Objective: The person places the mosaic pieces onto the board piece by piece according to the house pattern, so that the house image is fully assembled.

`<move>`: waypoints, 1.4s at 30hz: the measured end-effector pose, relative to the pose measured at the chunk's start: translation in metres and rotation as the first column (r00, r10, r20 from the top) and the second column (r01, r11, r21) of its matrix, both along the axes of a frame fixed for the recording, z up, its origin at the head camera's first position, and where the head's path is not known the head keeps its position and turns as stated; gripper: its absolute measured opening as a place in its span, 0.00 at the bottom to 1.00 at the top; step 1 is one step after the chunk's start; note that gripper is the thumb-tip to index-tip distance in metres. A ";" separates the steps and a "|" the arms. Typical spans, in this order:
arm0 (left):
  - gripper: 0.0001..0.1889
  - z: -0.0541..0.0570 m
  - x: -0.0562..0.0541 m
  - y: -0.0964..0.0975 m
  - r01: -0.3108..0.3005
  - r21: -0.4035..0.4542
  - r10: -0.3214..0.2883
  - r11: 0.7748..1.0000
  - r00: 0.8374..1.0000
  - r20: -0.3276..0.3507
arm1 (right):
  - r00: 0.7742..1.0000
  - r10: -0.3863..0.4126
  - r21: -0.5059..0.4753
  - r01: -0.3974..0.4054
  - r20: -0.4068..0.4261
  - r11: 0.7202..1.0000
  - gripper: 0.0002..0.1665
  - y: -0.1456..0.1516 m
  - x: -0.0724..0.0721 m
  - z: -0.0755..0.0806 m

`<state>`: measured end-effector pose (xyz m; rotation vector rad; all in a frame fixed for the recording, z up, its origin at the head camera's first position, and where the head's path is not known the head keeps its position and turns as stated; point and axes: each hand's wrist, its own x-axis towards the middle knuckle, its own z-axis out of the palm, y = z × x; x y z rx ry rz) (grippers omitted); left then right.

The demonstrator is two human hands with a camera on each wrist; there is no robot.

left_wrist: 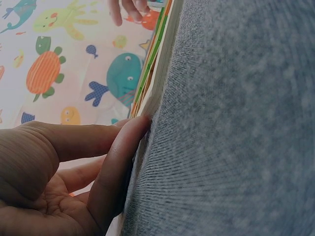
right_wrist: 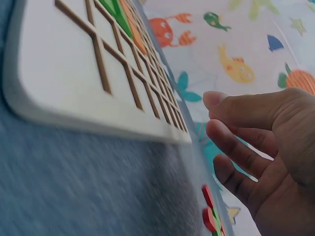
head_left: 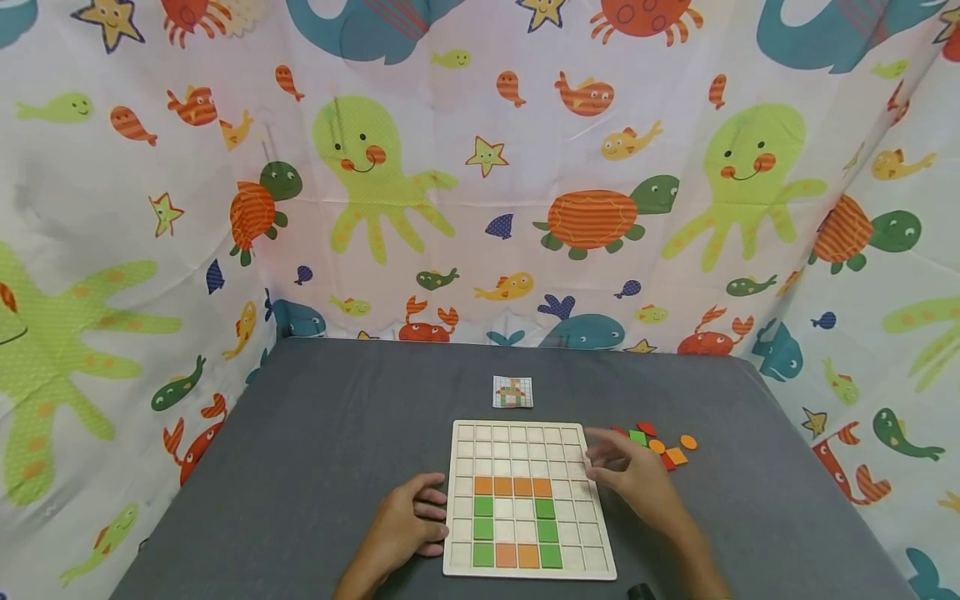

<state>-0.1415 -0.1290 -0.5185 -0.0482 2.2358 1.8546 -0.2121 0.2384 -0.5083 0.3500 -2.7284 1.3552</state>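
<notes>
From my remote seat I see the gridded wooden board point(head_left: 519, 451) lying flat between the two hands, its orange squares point(head_left: 522, 487) forming a row with green squares point(head_left: 483, 529) running toward the person below either end and two paler orange squares point(head_left: 506, 556) closing the near side. The grid looks about as deep as wide, so I can pick out no long axis; its columns run away from the person, with a slight slant. The left hand point(head_left: 401, 525) has relaxed, parted fingers touching the board's left edge, I judge to steady it. The right hand point(head_left: 633, 471) has thumb and forefinger apart, with nothing visible between them, beside the board's far right corner. Just past its knuckles lie the loose tiles point(head_left: 657, 447), in red, green and orange, probably put there for easy reach. Farther out, beyond both hands, the pattern card point(head_left: 513, 392) seems placed for looking at. Under everything spreads a grey cloth point(head_left: 360, 450), backed by a sea-creature curtain point(head_left: 480, 221).
</notes>
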 end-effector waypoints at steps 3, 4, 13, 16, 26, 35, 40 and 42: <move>0.40 0.000 0.000 0.000 0.000 0.004 0.000 1.000 1.000 0.002 | 1.000 -0.006 -0.027 0.005 -0.022 1.000 0.36 0.010 0.000 0.001; 0.40 0.000 0.000 0.000 0.000 0.003 0.000 1.000 1.000 0.002 | 1.000 -0.002 -0.039 0.001 -0.028 0.999 0.36 0.014 0.000 0.001; 0.40 0.000 0.000 0.000 -0.001 -0.005 0.001 1.000 1.000 0.004 | 0.996 -0.035 -0.039 0.032 -0.077 0.999 0.37 0.037 -0.002 0.000; 0.40 -0.001 -0.001 0.000 0.000 -0.005 0.000 1.000 1.000 0.005 | 0.995 -0.064 0.001 0.064 -0.078 0.998 0.38 0.043 -0.002 -0.001; 0.40 -0.001 -0.001 -0.001 0.003 0.004 -0.003 1.000 1.000 0.015 | 0.990 -0.142 0.104 0.142 -0.005 0.984 0.39 0.054 -0.002 0.001; 0.40 0.000 -0.001 0.000 -0.003 -0.007 0.003 1.000 1.000 0.016 | 0.984 -0.173 0.170 0.165 0.034 0.972 0.41 0.056 0.000 0.003; 0.40 0.000 -0.001 0.000 -0.007 -0.012 0.007 1.000 1.000 0.014 | 0.981 -0.183 0.167 0.172 0.056 0.971 0.40 0.056 -0.001 0.002; 0.40 0.000 0.000 0.001 -0.007 -0.014 0.008 1.000 1.000 0.012 | 0.981 -0.180 0.150 0.168 0.071 0.974 0.40 0.056 -0.001 0.002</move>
